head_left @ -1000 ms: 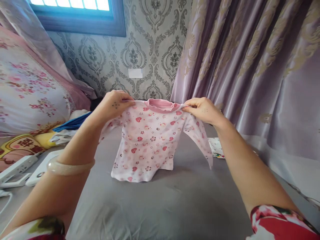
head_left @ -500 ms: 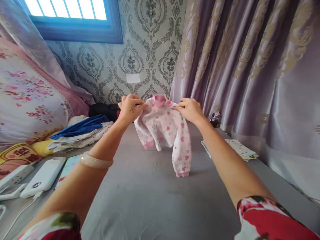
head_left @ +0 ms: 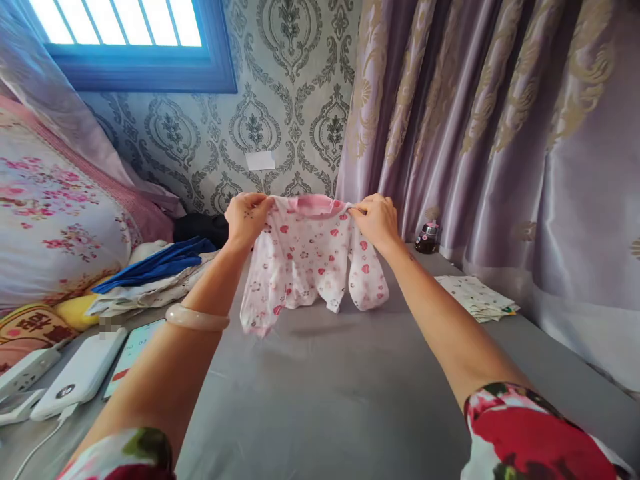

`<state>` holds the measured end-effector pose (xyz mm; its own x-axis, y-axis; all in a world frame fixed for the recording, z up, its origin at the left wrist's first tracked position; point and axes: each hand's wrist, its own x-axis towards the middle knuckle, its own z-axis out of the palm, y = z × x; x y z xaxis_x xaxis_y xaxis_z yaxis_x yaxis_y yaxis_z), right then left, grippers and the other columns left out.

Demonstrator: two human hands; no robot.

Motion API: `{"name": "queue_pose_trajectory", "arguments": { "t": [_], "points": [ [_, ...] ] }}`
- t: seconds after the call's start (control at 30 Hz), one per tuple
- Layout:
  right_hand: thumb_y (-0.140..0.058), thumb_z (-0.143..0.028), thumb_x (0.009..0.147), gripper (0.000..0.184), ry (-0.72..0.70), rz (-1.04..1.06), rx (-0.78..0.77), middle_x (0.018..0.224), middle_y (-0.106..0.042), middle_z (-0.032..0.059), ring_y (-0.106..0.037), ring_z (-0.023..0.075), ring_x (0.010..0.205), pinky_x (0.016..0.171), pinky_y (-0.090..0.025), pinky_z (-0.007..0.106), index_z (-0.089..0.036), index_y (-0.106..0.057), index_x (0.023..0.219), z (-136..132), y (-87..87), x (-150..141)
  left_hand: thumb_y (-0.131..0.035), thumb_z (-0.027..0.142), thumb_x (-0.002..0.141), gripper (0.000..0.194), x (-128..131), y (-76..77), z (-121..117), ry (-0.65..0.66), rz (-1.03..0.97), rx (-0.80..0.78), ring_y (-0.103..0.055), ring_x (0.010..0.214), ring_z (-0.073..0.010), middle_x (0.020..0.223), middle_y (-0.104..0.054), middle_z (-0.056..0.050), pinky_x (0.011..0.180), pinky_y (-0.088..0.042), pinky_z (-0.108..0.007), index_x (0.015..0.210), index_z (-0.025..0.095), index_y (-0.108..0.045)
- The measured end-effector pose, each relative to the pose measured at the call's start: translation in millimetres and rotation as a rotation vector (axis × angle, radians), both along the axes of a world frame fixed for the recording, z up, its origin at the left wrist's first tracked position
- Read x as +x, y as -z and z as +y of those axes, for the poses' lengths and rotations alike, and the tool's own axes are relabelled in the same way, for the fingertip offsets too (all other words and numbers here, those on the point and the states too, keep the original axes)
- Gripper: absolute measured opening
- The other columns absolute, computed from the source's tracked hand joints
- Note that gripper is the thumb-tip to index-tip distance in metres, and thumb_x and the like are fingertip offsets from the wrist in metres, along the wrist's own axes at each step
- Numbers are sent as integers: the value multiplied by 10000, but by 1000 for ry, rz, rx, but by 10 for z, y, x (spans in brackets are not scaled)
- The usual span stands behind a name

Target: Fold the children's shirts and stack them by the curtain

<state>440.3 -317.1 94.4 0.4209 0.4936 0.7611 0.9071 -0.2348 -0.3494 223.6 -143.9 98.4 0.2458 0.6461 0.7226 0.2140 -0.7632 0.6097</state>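
A small white long-sleeved shirt with red hearts and a pink collar hangs in the air above the grey bed sheet. My left hand pinches its left shoulder and my right hand pinches its right shoulder, both arms stretched forward. The shirt's body and sleeves dangle below my hands, with the hem off the sheet. A pale bangle sits on my left wrist.
A pile of folded clothes with a blue piece lies at the left, beside floral pillows. A power bank and a phone lie at the near left. A folded printed cloth and a small dark bottle sit by the curtain.
The shirt, bunched between my hands half a second ago, now hangs spread out again. My hands have moved apart and hold it a little higher and farther away.
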Motion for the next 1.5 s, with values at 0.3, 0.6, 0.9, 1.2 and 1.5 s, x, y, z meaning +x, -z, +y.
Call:
{"name": "queue_pose_trajectory", "arguments": {
  "t": [0.3,0.6,0.9,1.2,1.5],
  "points": [
    [-526,-373,916,291,-50,107,33,746,-662,57,-575,210,733,680,-385,322,-207,-722,780,42,-16,42,-542,344,786,240,129,22,27,-44,-97,-50,-547,676,-149,692,-624,-12,660,-419,-263,843,164,-692],
    [-429,-242,937,245,-127,41,79,917,-694,91,-602,233,889,790,-419,336,-201,-667,900,91,30,37,-494,353,849,183,139,128,-94,-70,-114,-51,-496,623,-136,626,-510,29,624,-389,-249,855,213,-612],
    [-420,-200,898,236,-187,27,97,938,-700,99,-617,227,876,791,-439,342,-191,-653,933,-230,8,-216,-503,393,892,222,-172,163,-524,-54,-140,43,-562,817,-177,806,-624,-19,717,-429,-271,916,215,-633],
    [-510,-259,853,199,-270,-12,63,768,-669,33,-582,174,712,670,-415,305,-197,-699,847,-952,-250,-699,-607,387,867,247,-967,-77,-1109,-163,-36,268,-566,760,-144,805,-664,-6,726,-447,-274,914,192,-751],
    [-523,-209,810,179,-245,67,-245,577,-550,-14,-458,115,605,588,-309,268,-141,-666,726,-730,-277,-553,-602,383,823,302,-1030,-158,-784,-80,289,58,-605,728,-143,810,-735,-11,737,-481,-265,953,169,-771]
  ]
}}
